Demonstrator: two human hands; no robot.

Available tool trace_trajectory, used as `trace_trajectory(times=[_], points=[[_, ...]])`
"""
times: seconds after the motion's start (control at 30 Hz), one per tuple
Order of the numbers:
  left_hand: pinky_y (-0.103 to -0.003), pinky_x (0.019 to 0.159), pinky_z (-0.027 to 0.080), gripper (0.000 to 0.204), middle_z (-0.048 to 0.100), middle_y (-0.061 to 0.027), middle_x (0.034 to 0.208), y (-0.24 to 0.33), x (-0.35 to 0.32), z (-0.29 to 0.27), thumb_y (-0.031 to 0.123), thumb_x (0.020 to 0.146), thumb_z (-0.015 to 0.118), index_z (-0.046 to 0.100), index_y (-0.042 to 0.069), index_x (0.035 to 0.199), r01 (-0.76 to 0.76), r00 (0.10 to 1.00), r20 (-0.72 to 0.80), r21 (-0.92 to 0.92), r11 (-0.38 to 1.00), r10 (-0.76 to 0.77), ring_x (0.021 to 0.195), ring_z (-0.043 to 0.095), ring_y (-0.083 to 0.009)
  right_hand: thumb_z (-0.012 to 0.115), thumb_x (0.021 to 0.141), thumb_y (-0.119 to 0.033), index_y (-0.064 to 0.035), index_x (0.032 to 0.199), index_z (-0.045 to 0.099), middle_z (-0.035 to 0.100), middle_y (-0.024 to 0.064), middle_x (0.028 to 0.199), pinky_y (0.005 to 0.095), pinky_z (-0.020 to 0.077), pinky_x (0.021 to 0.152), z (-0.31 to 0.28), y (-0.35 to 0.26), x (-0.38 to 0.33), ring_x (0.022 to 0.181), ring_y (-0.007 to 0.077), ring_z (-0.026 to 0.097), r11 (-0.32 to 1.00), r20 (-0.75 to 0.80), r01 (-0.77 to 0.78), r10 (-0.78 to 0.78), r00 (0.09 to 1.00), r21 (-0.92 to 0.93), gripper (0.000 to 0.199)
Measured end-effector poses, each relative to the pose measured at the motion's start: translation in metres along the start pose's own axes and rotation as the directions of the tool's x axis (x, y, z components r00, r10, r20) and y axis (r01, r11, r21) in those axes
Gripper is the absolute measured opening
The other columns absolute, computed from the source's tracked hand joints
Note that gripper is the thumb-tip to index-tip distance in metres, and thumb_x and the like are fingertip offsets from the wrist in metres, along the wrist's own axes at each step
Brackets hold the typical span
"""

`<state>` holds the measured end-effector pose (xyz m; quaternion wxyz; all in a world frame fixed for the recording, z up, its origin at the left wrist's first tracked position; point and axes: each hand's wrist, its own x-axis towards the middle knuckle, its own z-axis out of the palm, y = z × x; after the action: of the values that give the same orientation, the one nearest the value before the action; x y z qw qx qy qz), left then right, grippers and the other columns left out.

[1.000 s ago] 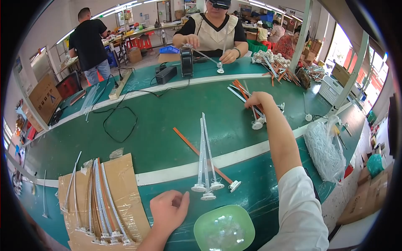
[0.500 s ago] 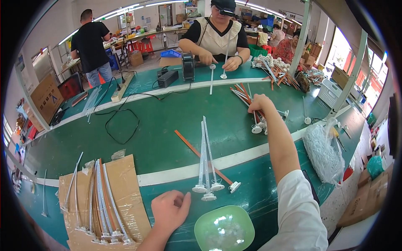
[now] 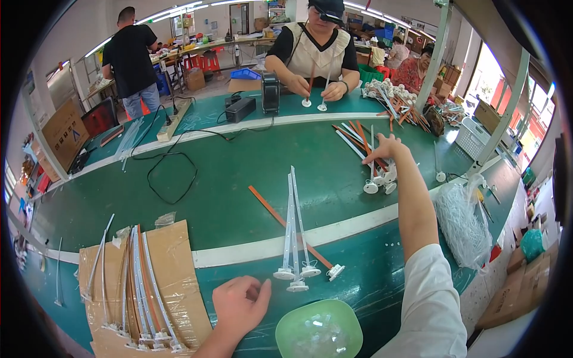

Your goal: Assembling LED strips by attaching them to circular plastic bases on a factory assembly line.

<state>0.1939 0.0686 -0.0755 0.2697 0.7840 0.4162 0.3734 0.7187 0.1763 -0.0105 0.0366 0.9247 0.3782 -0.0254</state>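
Observation:
My right hand (image 3: 387,149) reaches over a pile of orange and white LED strips with round white bases (image 3: 370,187) on the far belt. Its fingers and thumb are spread, and nothing is plainly gripped. My left hand (image 3: 242,303) rests on the near table, fingers loosely curled in and no object visible in them. Close to it, three white strips (image 3: 292,230) and an orange strip (image 3: 267,204) lie with their round bases toward me. A green bowl (image 3: 319,328) of small clear pieces sits to its right.
A cardboard sheet (image 3: 182,262) holding several strips is at left. To the right lies a clear bag of white wires (image 3: 462,221). A black cable (image 3: 179,155) loops on the belt. Across it, a co-worker (image 3: 313,56) holds two strips upright near a black fan (image 3: 270,93).
My right hand has opened its fingers over the pile and shifted slightly right. The co-worker's hand has picked up a second strip, now upright. My left hand stays put.

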Motion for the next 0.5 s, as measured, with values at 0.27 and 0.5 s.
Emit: trace_trajectory(times=[0.27,0.5], points=[[-0.028,0.045,0.043,0.02,0.059,-0.0048,0.055,0.004,0.001,0.0,0.015,0.077,0.077,0.063,0.006,0.067,0.01,0.999,0.031,0.023,1.0,-0.011,0.045,0.058,-0.017,0.09,0.047,-0.056,0.0057,0.13,0.052,0.059,0.0253,0.125,0.0428,0.05,0.096,0.004,0.015,0.026,0.113,0.0339,0.063,0.977,0.162,0.04,-0.074,0.984,0.207,0.11],[-0.026,0.045,0.042,0.02,0.058,-0.0049,0.054,0.003,0.001,0.002,0.012,0.076,0.077,0.062,0.004,0.066,-0.025,1.0,0.005,0.037,0.999,0.025,0.044,0.056,-0.0152,0.083,0.061,-0.031,-0.0002,0.087,0.075,0.074,0.0127,0.088,0.038,0.0579,0.072,0.004,-0.015,0.018,0.079,0.0267,0.072,0.986,0.191,0.078,-0.106,0.976,0.149,0.041]])
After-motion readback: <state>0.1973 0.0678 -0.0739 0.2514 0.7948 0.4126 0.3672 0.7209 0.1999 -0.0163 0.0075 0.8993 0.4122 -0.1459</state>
